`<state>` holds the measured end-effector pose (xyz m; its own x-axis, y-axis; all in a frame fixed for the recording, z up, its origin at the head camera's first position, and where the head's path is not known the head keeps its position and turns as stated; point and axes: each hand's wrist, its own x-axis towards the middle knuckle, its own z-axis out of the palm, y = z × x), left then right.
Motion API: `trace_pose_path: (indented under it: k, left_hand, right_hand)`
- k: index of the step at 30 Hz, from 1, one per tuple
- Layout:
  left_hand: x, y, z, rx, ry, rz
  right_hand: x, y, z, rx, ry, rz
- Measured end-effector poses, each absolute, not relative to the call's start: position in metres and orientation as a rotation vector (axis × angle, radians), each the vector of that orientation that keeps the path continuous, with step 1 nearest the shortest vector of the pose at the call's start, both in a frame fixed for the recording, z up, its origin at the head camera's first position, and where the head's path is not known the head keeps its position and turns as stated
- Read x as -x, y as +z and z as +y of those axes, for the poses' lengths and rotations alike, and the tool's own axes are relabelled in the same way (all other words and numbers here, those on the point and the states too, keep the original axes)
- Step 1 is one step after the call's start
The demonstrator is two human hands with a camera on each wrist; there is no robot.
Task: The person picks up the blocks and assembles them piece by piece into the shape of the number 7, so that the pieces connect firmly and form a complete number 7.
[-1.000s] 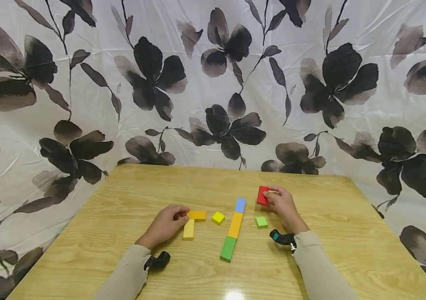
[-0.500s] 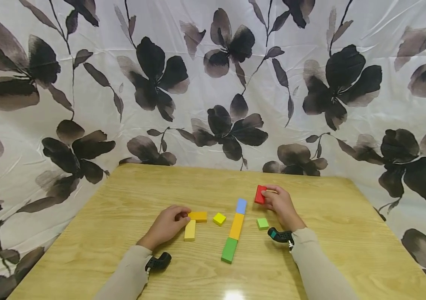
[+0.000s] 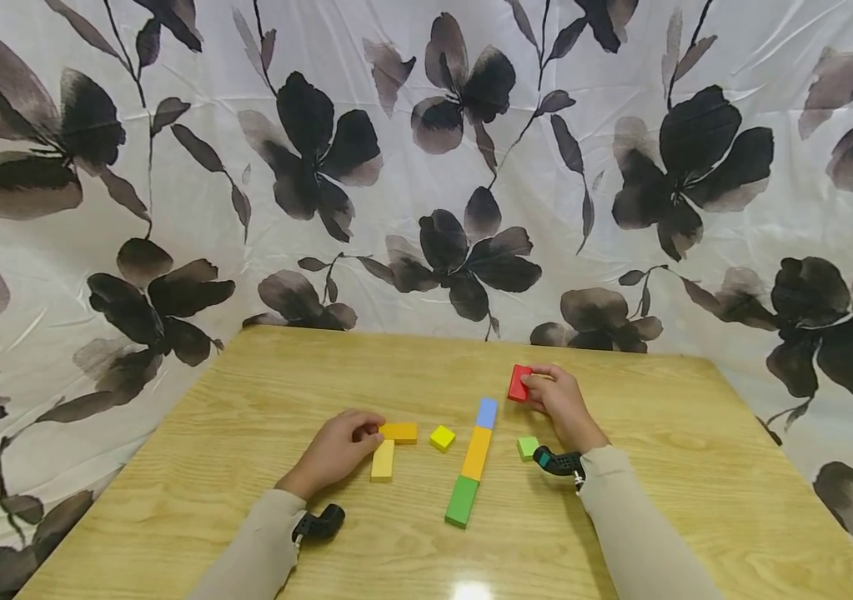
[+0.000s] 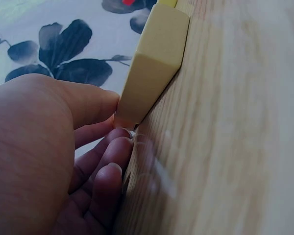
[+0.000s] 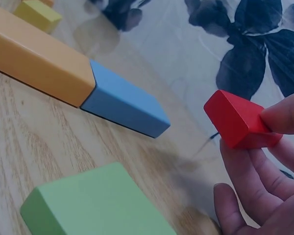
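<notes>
My left hand (image 3: 339, 446) pinches the left end of an orange block (image 3: 401, 433) lying flat. Its thumb is right at the end of a pale yellow block (image 4: 159, 54), which hides most of the orange block in the left wrist view. My right hand (image 3: 557, 400) holds a red block (image 5: 240, 120) between thumb and fingers, raised over the table. To the left of and nearer than the red block, a blue block (image 3: 487, 412), a long orange-yellow block (image 3: 477, 452) and a green block (image 3: 462, 502) lie end to end in a slanting row.
A small bright yellow block (image 3: 443, 438) lies between the left hand's blocks and the row. Near the right wrist lies a light green block (image 5: 95, 205), partly covered by the wrist camera (image 3: 557, 461) in the head view. A flowered cloth (image 3: 426, 167) hangs behind the table (image 3: 306, 367).
My right hand has moved the red block slightly left and away, closer to the blue block's far end. The left hand stays at the orange block. The head view has shifted a little.
</notes>
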<state>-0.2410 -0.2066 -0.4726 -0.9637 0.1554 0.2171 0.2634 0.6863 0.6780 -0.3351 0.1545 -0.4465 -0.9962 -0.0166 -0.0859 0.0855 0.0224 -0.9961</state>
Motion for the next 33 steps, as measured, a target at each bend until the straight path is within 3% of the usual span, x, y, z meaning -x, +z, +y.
trace_pose_path:
  k: [33]
  left_hand:
    - [0.242, -0.474, -0.209, 0.337, -1.178, -2.748]
  right_hand:
    - [0.35, -0.448, 0.14, -0.054, -2.146, 2.153]
